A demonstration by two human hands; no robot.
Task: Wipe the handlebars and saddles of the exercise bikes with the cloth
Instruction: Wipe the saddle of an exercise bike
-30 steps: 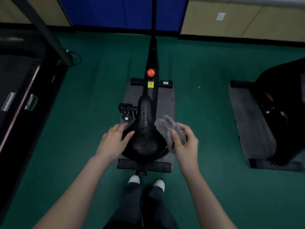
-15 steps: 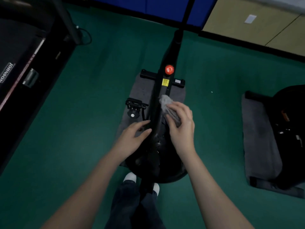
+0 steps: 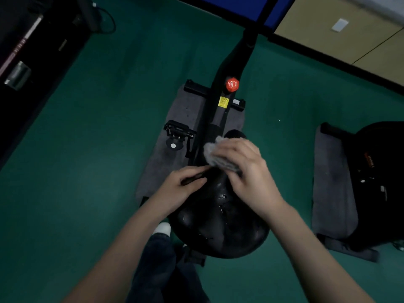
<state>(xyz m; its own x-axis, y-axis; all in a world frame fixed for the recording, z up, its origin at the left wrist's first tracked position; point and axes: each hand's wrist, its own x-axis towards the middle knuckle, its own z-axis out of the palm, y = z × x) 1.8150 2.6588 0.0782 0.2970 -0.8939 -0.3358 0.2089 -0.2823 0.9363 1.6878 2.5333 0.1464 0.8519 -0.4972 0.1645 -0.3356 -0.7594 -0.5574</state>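
The person is standing behind a black exercise bike point(image 3: 227, 84), looking down on its saddle point(image 3: 218, 228). The right hand point(image 3: 247, 171) is gripping a grey cloth point(image 3: 215, 150), fingers curled over it, and is pressing it down on the narrow front end of the saddle, where the saddle is meeting the frame. The left hand point(image 3: 181, 189) is holding the left edge of that same narrow end, thumb and fingers closing round it, just beside the cloth. The wide rear part of the saddle is lying bare below both wrists, and small bright specks are showing on its surface – droplets or glints, I cannot tell which.

A red knob point(image 3: 232, 84) and a yellow label point(image 3: 223, 102) are sitting on the frame ahead of the hands, and a pedal point(image 3: 178, 132) is sticking out to the left. The bike is standing on a grey mat point(image 3: 185, 112) on the green floor point(image 3: 98, 127). A second black bike point(image 3: 382, 182) is standing on its own mat point(image 3: 332, 182) at the right – well apart from the first.
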